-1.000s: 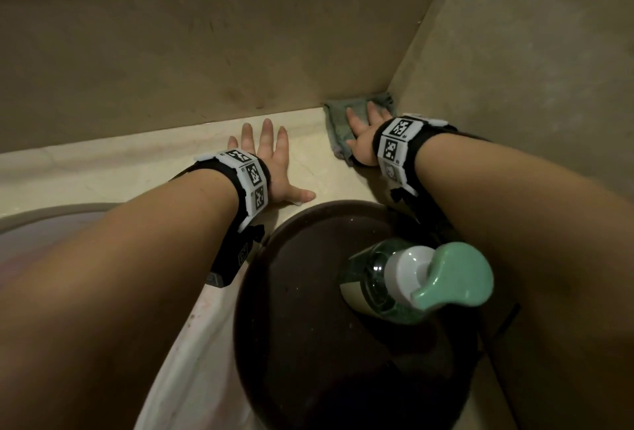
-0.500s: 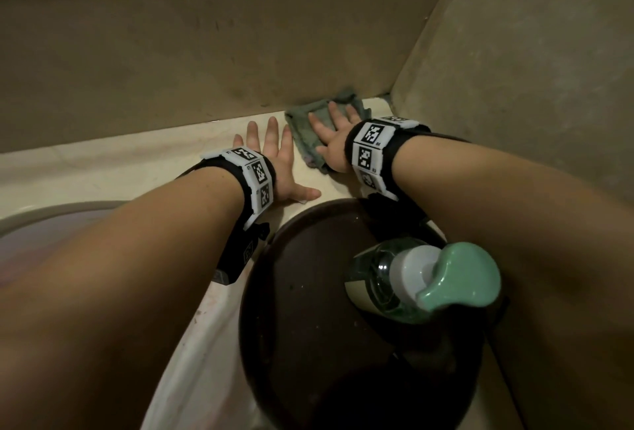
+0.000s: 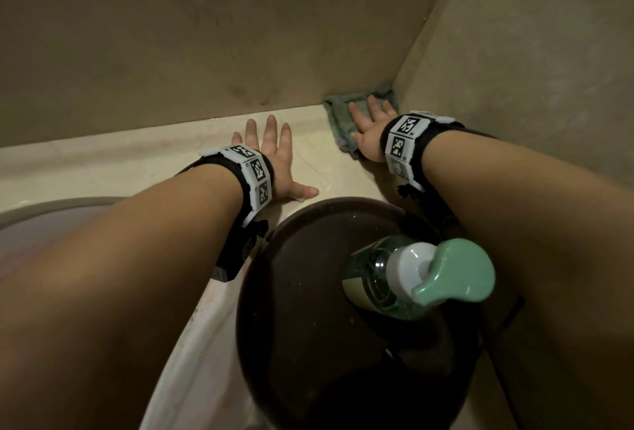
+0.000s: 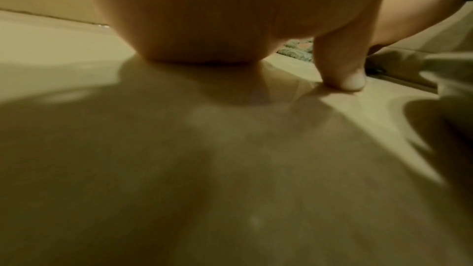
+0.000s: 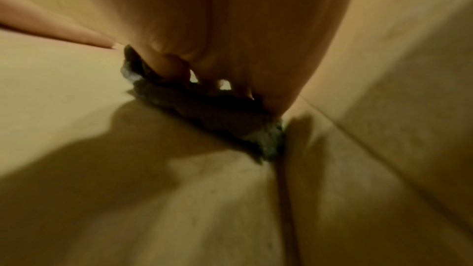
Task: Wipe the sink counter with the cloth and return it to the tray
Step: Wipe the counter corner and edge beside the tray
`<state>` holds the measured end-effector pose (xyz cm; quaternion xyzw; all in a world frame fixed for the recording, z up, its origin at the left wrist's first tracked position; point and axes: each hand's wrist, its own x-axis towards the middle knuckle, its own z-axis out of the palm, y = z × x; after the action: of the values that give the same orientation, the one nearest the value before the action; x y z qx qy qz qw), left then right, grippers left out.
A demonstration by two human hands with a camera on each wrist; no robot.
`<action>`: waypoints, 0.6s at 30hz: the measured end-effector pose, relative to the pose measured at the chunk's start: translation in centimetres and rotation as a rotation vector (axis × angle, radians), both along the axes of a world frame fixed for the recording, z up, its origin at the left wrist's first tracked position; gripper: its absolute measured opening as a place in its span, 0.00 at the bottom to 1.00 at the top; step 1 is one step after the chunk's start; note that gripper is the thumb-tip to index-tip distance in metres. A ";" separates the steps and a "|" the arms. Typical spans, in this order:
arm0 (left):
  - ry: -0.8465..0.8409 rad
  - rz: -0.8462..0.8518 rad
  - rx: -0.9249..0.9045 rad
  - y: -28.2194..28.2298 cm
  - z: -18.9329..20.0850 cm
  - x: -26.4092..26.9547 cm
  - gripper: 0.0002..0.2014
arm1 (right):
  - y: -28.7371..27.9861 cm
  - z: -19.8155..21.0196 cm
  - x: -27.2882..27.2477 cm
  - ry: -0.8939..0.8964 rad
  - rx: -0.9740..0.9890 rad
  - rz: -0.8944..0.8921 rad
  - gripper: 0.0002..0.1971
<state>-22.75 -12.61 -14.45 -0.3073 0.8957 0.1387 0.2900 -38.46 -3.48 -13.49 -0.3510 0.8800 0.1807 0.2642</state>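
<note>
A grey-green cloth (image 3: 339, 121) lies flat on the beige sink counter (image 3: 137, 162), pushed into the back right corner where two walls meet. My right hand (image 3: 368, 121) presses on it with straight, spread fingers; the right wrist view shows the cloth (image 5: 204, 106) squashed under the palm against the side wall. To its left, my left hand (image 3: 271, 152) rests flat on the bare counter with fingers spread and the thumb (image 4: 343, 68) out to the right. A dark brown round tray (image 3: 308, 309) sits near me, below both hands.
A green pump soap bottle (image 3: 411, 275) stands on the tray under my right forearm. The sink basin rim (image 3: 51, 206) curves in at the left. A back wall (image 3: 206, 35) and a right side wall (image 3: 531, 52) close the corner.
My right hand has slid the cloth from beside the left hand back to the right into the corner. The left hand has stayed flat in place.
</note>
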 end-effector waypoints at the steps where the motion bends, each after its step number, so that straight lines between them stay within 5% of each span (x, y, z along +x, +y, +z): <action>1: 0.000 -0.001 0.002 0.0 0.0 0.0 0.59 | 0.0 0.0 0.0 0.004 0.000 0.004 0.29; 18: 0.048 -0.018 -0.007 -0.1 -0.1 0.2 0.58 | 4.1 0.5 2.4 0.038 0.180 0.110 0.36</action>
<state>-22.56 -12.69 -14.58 -0.2965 0.9057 0.1403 0.2685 -36.05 0.63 -13.01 -0.3702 0.8444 0.2800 0.2675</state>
